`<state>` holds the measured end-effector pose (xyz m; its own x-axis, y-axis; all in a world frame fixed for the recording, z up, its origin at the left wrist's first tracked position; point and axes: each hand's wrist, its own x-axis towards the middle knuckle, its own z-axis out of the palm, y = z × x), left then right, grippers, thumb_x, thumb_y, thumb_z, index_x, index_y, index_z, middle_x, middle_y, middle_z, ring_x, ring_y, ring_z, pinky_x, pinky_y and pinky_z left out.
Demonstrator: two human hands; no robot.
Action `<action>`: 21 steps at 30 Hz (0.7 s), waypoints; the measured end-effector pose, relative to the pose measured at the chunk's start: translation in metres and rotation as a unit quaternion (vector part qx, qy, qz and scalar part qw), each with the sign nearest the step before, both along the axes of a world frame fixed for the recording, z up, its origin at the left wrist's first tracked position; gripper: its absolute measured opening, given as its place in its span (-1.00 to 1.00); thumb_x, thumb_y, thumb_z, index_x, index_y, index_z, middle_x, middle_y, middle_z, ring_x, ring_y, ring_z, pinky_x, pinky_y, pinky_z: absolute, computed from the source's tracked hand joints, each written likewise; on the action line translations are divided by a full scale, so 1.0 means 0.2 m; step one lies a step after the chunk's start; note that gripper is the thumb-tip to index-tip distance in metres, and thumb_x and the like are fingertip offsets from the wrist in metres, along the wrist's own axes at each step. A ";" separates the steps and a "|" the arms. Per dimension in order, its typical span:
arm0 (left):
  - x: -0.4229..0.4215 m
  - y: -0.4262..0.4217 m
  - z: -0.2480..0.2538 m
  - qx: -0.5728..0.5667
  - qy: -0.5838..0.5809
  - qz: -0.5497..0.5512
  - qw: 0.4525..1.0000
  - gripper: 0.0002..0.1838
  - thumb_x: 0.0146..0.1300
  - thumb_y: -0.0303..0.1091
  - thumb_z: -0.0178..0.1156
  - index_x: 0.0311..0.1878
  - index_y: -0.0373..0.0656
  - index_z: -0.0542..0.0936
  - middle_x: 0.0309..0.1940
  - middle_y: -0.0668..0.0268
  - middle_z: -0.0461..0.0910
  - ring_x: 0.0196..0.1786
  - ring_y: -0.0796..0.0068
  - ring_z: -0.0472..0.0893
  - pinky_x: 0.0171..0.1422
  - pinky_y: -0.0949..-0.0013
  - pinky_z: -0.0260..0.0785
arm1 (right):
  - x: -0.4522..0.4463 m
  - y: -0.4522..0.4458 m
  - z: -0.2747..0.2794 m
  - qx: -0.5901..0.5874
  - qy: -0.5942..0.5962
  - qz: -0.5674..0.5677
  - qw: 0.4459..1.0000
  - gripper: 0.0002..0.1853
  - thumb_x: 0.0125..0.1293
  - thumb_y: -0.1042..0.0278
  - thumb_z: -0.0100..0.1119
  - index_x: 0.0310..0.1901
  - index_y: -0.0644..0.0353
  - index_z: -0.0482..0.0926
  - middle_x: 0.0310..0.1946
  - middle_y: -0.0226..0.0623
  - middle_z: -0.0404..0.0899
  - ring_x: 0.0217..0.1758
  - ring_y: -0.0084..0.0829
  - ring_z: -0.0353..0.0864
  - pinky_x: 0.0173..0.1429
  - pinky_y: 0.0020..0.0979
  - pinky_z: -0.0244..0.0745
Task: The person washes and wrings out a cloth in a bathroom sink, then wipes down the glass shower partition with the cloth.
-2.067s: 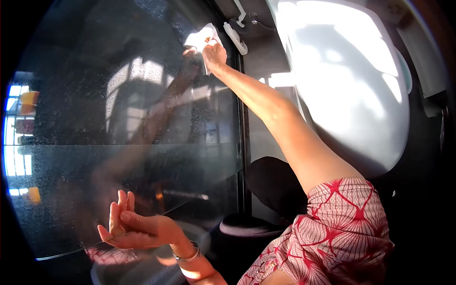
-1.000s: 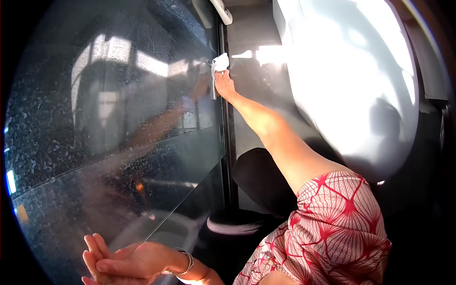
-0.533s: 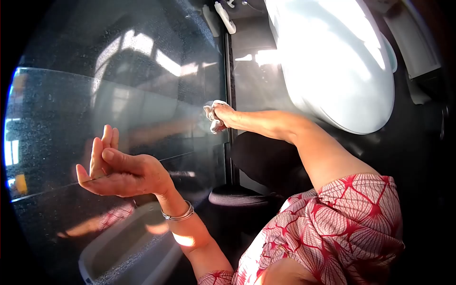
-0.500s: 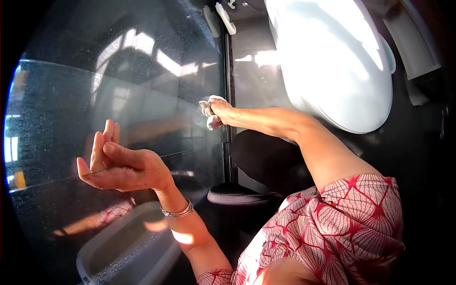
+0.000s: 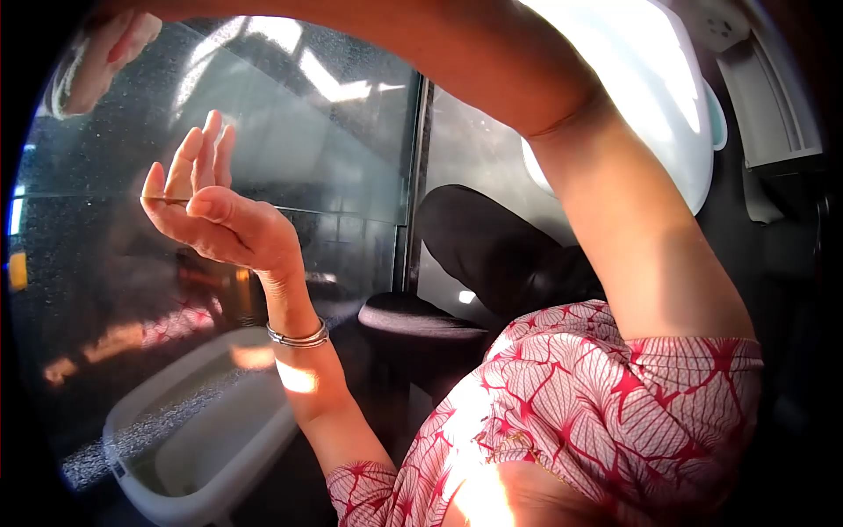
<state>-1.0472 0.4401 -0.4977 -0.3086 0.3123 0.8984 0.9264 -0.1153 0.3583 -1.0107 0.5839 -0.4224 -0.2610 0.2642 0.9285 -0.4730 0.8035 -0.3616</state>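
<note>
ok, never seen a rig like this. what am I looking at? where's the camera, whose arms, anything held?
No machine here: it's a person working bare-handed. Every picture comes from one camera on their head, looking forward and down, so you see their own arms and patterned top.

The main surface is a glass panel, full of specks and reflections. The left hand, with a bracelet below it, is at the panel's edge and seems to hold it. The right arm crosses the top. At upper left, a hand shape with a pale cloth shows; I can't tell if that's the right hand or its reflection. Lower left is a pale tub.
</note>
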 end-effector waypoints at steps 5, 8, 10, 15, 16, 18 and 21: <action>0.07 -0.04 0.17 0.043 0.015 0.022 0.999 -0.56 0.37 -0.15 -0.29 0.06 -0.37 0.04 -0.18 0.00 0.42 -0.25 0.13 0.59 -0.20 0.22 0.57 | -0.05 -0.01 -0.12 0.103 -0.026 -0.131 0.986 -0.75 -0.01 0.41 0.16 -0.23 0.15 0.51 -0.33 -0.23 0.52 -0.28 -0.27 0.57 -0.30 -0.34 0.56; 0.07 0.01 0.15 0.013 0.061 0.085 0.994 -0.67 0.34 -0.36 -0.20 0.04 -0.34 0.02 -0.23 -0.03 0.44 -0.22 0.10 0.59 -0.17 0.22 0.57 | -0.03 0.06 -0.45 0.075 -0.080 -0.147 0.983 -0.70 -0.06 0.43 0.20 -0.21 0.14 0.48 -0.29 -0.25 0.50 -0.25 -0.27 0.55 -0.28 -0.34 0.56; 0.07 0.05 0.14 0.003 0.091 0.120 0.989 -0.66 0.31 -0.44 -0.15 0.04 -0.34 0.02 -0.24 -0.01 0.44 -0.24 0.13 0.59 -0.18 0.24 0.57 | 0.00 0.06 -0.78 0.005 -0.122 -0.159 0.980 -0.77 -0.09 0.45 0.20 -0.30 0.11 0.50 -0.28 -0.27 0.44 -0.21 -0.29 0.52 -0.29 -0.36 0.57; 0.05 0.00 0.16 0.010 0.115 0.145 0.983 -0.64 0.26 -0.55 -0.10 0.03 -0.34 0.01 -0.25 0.04 0.43 -0.25 0.17 0.60 -0.18 0.29 0.57 | 0.05 -0.01 -1.49 -0.607 -0.245 0.254 0.712 -0.80 0.29 0.28 -0.09 -0.28 0.21 0.47 -0.52 -0.46 0.46 -0.51 -0.64 0.40 -0.45 -0.54 0.34; 0.06 0.00 0.15 0.004 0.104 0.153 0.983 -0.64 0.25 -0.56 -0.11 0.04 -0.34 0.01 -0.25 0.04 0.43 -0.25 0.19 0.60 -0.17 0.30 0.57 | 0.05 0.00 -1.50 -0.668 -0.330 0.211 0.632 -0.74 0.33 0.20 -0.14 -0.26 0.22 0.47 -0.50 -0.46 0.43 -0.48 -0.66 0.41 -0.43 -0.52 0.34; 0.11 0.01 0.16 0.002 0.096 0.163 0.982 -0.64 0.25 -0.57 -0.11 0.04 -0.34 0.01 -0.25 0.05 0.43 -0.25 0.20 0.60 -0.17 0.31 0.57 | 0.13 -0.03 -1.50 -0.625 -0.382 0.225 0.643 -0.75 0.31 0.23 -0.13 -0.22 0.23 0.46 -0.50 -0.38 0.48 -0.47 -0.58 0.46 -0.42 -0.51 0.36; 0.19 0.00 0.23 0.027 0.100 0.138 0.985 -0.58 0.21 -0.62 -0.09 0.09 -0.35 0.01 -0.24 0.08 0.43 -0.28 0.23 0.61 -0.16 0.35 0.55 | 0.23 -0.01 -1.35 -0.589 -0.436 0.201 0.651 -0.75 0.26 0.26 -0.07 -0.14 0.23 0.44 -0.37 -0.25 0.52 -0.28 -0.48 0.51 -0.21 -0.47 0.42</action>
